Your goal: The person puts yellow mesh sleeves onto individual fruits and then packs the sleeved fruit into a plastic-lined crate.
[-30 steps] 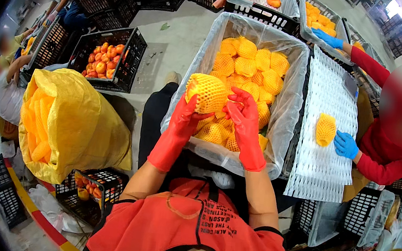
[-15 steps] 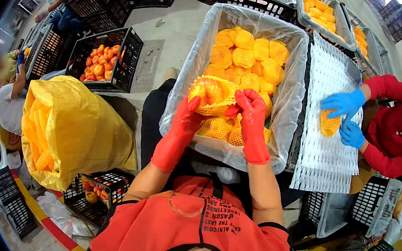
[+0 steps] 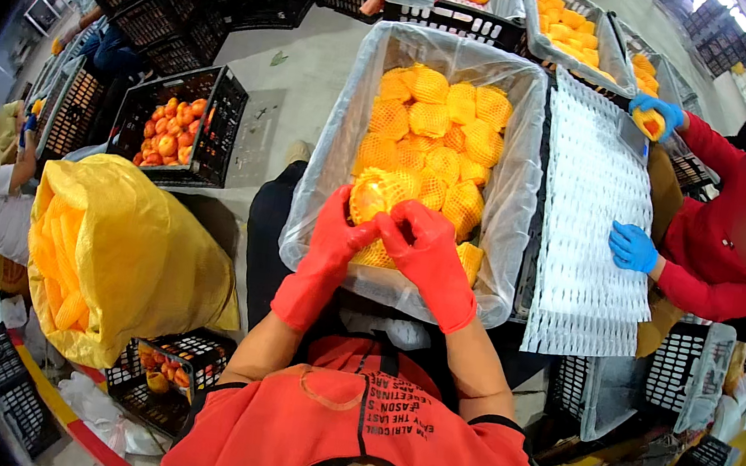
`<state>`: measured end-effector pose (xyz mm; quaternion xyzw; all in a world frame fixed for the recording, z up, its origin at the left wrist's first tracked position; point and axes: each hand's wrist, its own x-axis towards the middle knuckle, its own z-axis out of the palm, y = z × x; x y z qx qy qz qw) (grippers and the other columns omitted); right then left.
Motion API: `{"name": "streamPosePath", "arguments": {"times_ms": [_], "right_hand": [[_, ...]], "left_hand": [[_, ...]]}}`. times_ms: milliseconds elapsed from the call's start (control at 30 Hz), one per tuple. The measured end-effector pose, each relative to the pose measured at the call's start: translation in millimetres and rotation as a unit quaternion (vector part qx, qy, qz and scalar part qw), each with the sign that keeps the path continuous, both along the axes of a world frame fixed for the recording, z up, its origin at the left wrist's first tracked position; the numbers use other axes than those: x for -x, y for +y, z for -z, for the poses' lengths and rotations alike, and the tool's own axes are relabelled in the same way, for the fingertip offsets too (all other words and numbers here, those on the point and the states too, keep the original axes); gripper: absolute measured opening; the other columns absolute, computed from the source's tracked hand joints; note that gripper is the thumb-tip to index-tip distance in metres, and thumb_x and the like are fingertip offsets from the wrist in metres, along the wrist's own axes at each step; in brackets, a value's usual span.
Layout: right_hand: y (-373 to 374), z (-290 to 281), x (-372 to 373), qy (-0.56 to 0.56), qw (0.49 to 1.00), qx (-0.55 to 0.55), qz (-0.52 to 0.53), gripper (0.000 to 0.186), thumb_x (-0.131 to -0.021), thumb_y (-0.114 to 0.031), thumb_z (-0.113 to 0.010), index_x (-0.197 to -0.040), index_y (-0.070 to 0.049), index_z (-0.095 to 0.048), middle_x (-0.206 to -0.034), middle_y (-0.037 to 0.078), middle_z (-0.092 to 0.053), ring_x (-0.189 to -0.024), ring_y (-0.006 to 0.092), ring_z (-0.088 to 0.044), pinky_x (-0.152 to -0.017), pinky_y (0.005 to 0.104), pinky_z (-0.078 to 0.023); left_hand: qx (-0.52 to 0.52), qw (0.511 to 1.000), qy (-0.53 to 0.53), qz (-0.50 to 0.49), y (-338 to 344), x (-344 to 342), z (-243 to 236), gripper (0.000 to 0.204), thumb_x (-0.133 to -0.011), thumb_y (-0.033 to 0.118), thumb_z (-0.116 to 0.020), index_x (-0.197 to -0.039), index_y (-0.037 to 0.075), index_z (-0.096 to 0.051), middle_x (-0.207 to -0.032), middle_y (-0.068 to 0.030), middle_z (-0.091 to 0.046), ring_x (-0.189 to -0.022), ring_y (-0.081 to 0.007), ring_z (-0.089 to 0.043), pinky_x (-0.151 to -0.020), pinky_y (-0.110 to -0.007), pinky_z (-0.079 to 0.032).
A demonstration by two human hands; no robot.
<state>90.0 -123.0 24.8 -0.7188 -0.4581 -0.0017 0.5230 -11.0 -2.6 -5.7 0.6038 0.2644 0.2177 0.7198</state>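
Note:
A round orange-red fruit in a yellow foam net (image 3: 371, 194) is held low over the crate in front of me. My left hand (image 3: 329, 239), in a red rubber glove, is closed round its left and lower side. My right hand (image 3: 430, 256), gloved alike, pinches the net's edge at the lower right with bent fingertips, which partly hide it. Below lies the large crate (image 3: 512, 184) lined with clear plastic film. Several netted fruits (image 3: 427, 120) fill its middle in rows.
To my left stand a yellow sack (image 3: 150, 254) of foam nets and a black crate (image 3: 229, 138) of bare fruit. White woven sheeting (image 3: 589, 230) lies at my right. Beside it a co-worker in blue gloves holds a netted fruit (image 3: 649, 125). More lined crates (image 3: 497, 31) stand ahead.
My right hand has come in and down toward my left, and the netted fruit has turned and moved slightly left. The co-worker has lifted a netted fruit off the white sheeting toward the far side.

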Motion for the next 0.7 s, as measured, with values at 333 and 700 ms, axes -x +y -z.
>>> {"name": "streamPosePath", "arguments": {"times_ms": [333,700], "right_hand": [[-47,-30,-19,0.151,0.977,0.083,-0.125,0.072,-0.081,-0.023,-0.079,-0.143,-0.008,-0.046,-0.142,0.013,-0.05,-0.132,0.0277,-0.047,-0.109,0.0379,-0.037],[-82,-5,-74,0.333,0.928,-0.156,0.059,0.038,-0.084,-0.007,-0.076,-0.119,-0.007,-0.061,-0.111,0.004,-0.065,-0.102,0.0158,-0.061,-0.089,0.0307,-0.052]], "left_hand": [[-0.014,0.98,-0.009,0.2,11,7,42,0.057,-0.091,0.028,-0.068,-0.135,-0.003,-0.049,-0.126,-0.0096,-0.06,-0.116,-0.0189,-0.056,-0.099,-0.033,-0.044],[0.044,0.987,-0.038,0.15,-17,4,-3,0.042,-0.102,0.041,-0.051,-0.111,0.003,-0.064,-0.083,-0.0056,-0.065,-0.073,-0.012,-0.062,-0.067,-0.027,-0.048]]}}
